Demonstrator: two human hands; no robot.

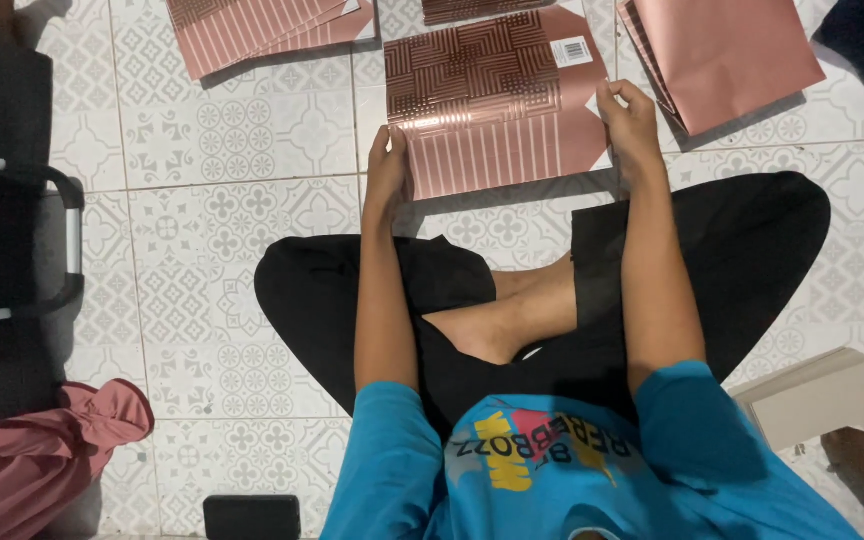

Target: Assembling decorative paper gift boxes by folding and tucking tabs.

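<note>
A flat rose-gold paper bag [492,100] with a dark geometric pattern on top and stripes below lies on the patterned tile floor in front of my crossed legs. My left hand [388,165] grips its lower left corner. Its right edge is pinched by my right hand [630,120], just below a white label in the top right corner.
More rose-gold bags lie at the top left [262,30] and top right [732,55]. A dark chair with a metal handle [12,240] stands at the left, pink cloth [42,450] below it. A beige box [817,395] sits at the right, a black phone [252,517] at the bottom.
</note>
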